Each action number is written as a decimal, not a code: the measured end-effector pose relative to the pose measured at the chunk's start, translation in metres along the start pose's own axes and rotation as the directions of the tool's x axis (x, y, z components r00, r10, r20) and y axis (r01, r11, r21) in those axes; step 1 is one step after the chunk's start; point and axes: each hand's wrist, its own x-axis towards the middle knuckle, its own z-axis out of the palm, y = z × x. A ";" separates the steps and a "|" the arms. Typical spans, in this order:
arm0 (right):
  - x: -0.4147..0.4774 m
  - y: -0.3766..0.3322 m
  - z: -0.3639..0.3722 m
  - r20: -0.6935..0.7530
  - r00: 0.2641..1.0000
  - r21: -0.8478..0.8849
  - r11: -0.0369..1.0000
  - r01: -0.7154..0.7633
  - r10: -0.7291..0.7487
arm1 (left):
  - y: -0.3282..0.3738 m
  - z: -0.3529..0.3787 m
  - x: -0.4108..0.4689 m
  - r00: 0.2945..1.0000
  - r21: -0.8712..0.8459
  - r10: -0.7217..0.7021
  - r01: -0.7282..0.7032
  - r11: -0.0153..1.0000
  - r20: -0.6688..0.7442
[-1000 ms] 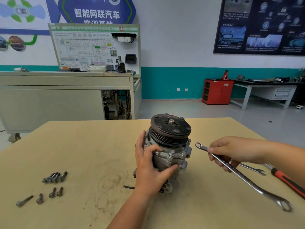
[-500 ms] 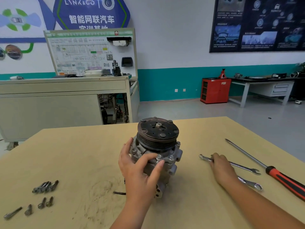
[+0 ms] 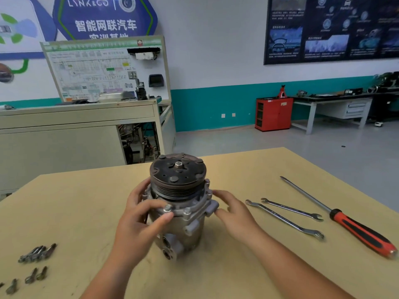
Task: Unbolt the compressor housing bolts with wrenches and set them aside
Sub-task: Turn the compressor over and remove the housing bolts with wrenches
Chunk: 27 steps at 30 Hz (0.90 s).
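And here we have the compressor point(image 3: 178, 225) standing upright at the middle of the surface point(image 3: 86, 212), pulley facing up. The left hand point(image 3: 140, 219) is wrapped round its upper rim, thumb and forefinger closing on a bolt point(image 3: 167, 208) that sits in the flange.

Now the change. A second ago the right hand point(image 3: 234, 212) was lifting a wrench; since then it has laid it down and come across empty, fingers relaxed and just touching the lug on the compressor's right side.

So both tools are out of play. The long wrench point(image 3: 284, 219) and the short wrench point(image 3: 291, 209) lie side by side just right of that hand, with the screwdriver point(image 3: 362, 234) beyond them.

We read this as a pause in the wrenching, either to turn the body to a fresh bolt or to spin a loosened one out by finger. Motion blur hides which.

Far left, the loose bolts point(image 3: 37, 253) already lie set aside in two small groups.
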 end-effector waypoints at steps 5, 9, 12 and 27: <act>-0.004 0.003 -0.012 0.076 0.990 -0.236 0.963 0.130 -0.116 | -0.022 -0.033 0.019 0.982 -0.237 -0.077 0.118 0.964 0.173; 0.013 0.030 -0.063 -0.131 0.957 -0.760 0.594 -0.264 0.259 | -0.029 -0.040 0.022 0.966 -0.273 -0.118 0.180 0.945 0.229; 0.019 0.052 -0.093 -0.184 0.884 -0.870 0.348 -0.350 0.430 | -0.026 -0.038 0.020 0.953 -0.264 -0.174 0.239 0.935 0.247; -0.051 -0.085 -0.051 0.642 0.743 0.184 0.902 -0.391 0.191 | -0.003 -0.017 0.000 0.982 -0.173 -0.172 0.183 0.968 0.077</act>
